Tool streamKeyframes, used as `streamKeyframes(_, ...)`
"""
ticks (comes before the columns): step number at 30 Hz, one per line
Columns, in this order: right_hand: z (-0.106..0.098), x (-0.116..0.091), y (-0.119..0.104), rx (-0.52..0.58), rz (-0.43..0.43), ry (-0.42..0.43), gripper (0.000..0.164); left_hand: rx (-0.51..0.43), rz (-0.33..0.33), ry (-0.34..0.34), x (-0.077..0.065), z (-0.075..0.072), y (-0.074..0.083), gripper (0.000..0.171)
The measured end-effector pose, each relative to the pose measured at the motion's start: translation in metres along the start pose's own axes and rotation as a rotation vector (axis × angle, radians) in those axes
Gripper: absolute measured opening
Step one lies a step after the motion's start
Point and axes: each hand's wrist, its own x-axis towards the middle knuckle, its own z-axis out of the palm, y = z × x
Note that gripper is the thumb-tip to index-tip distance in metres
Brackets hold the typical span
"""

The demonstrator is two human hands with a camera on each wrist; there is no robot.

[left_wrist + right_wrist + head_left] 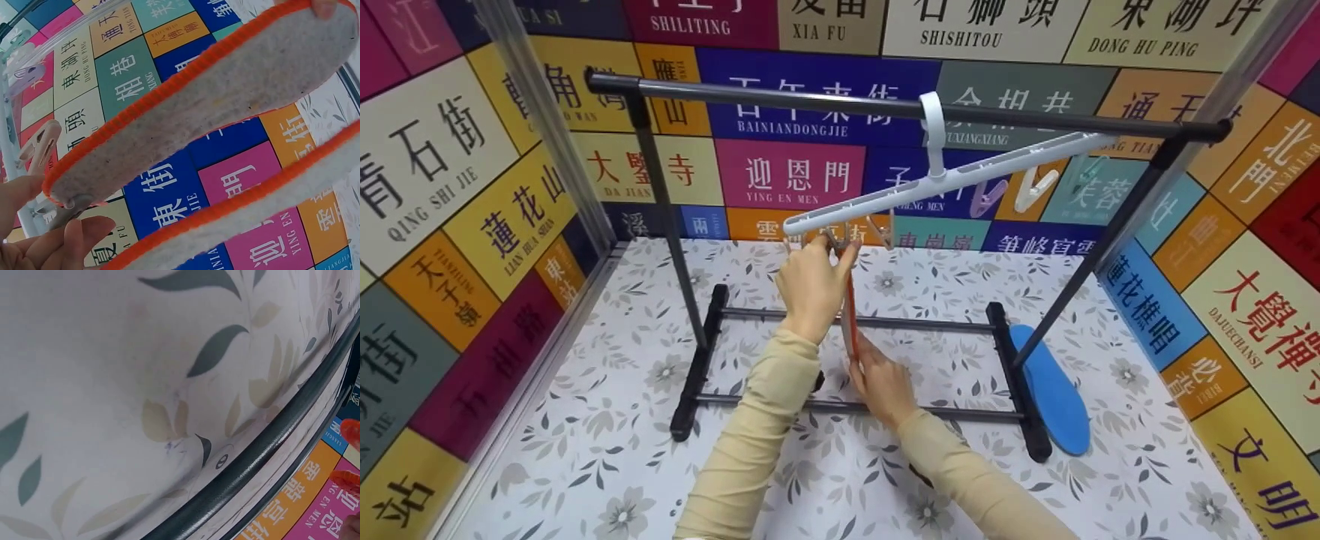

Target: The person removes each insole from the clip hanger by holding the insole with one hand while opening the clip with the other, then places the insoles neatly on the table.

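A white clip hanger [870,199] hangs tilted from the rack bar, its left end lower. My left hand [814,289] is at that low end, its fingers pinching a grey clip [73,209] there. One end of a grey felt insole with an orange edge [169,118] meets that clip. Below, my right hand [885,382] holds the insole's lower end, and its fingertip shows at the top corner of the left wrist view. A second orange-edged insole [242,208] runs alongside the first. Seen from the head, they overlap as a thin upright strip.
The black rack [660,210] stands on a floral-patterned surface [607,450]. Beside its right foot lies a blue insole [1054,397]. Farther along the hanger dangle a purple clip [988,197] and a white clip [1035,190]. Panels with printed signs surround the rack.
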Motion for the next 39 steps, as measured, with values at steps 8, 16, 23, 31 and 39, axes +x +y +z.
streamKeyframes(8, -0.003, -0.009, -0.001, 0.032, -0.054, 0.022, 0.044, -0.05, 0.002, 0.012, 0.007, 0.007, -0.002, 0.04)
streamKeyframes(16, -0.007, -0.011, -0.004, 0.049, -0.052, 0.011, 0.042, -0.079, 0.081, 0.01, 0.013, 0.01, -0.009, 0.038)
streamKeyframes(23, -0.007, -0.015, -0.004, 0.047, -0.042, 0.029, 0.04, -0.077, 0.104, 0.004, 0.016, 0.009, -0.009, 0.037)
streamKeyframes(31, -0.016, -0.027, -0.001, 0.153, -0.013, 0.058, 0.025, -0.074, 0.13, 0.023, 0.018, 0.008, -0.008, 0.036)
streamKeyframes(39, -0.034, -0.042, 0.002, 0.287, 0.141, -0.032, 0.028, -0.095, 0.135, 0.024, 0.019, 0.006, -0.013, 0.035)
